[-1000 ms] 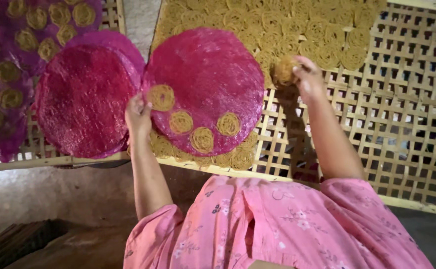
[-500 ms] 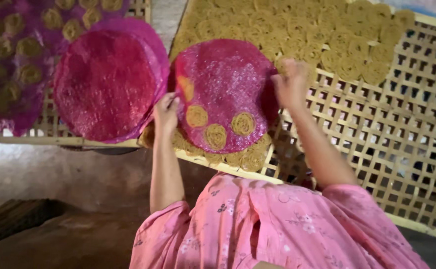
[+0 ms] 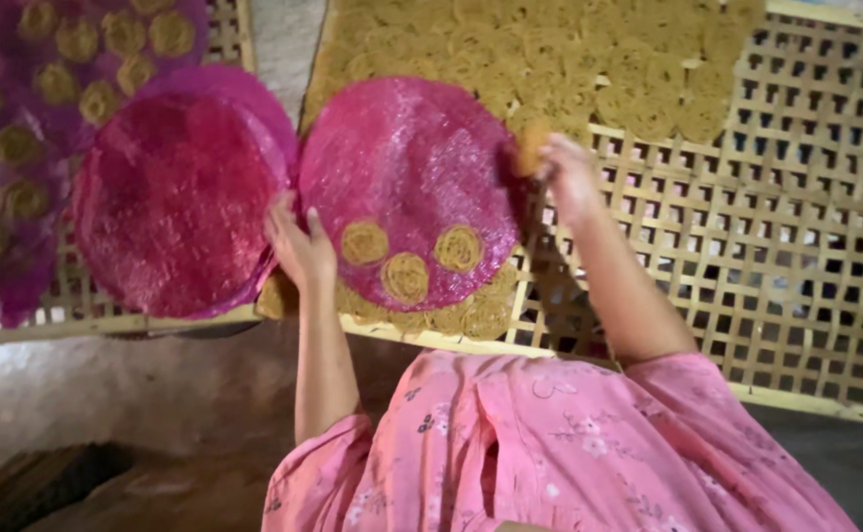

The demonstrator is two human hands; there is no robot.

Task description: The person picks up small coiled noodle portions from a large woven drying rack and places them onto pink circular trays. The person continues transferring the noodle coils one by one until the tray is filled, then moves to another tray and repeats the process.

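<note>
Left hand steadies pink disc; right hand lifts noodle coil.

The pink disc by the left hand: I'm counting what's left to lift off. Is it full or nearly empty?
Nearly empty. The pink disc bears three noodle coils along its lower part; the rest is bare. The right hand holds another coil at its edge.

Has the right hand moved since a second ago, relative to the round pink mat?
Yes. The right hand, holding a noodle coil, has shifted left from the bamboo lattice onto the round pink mat edge.
</note>
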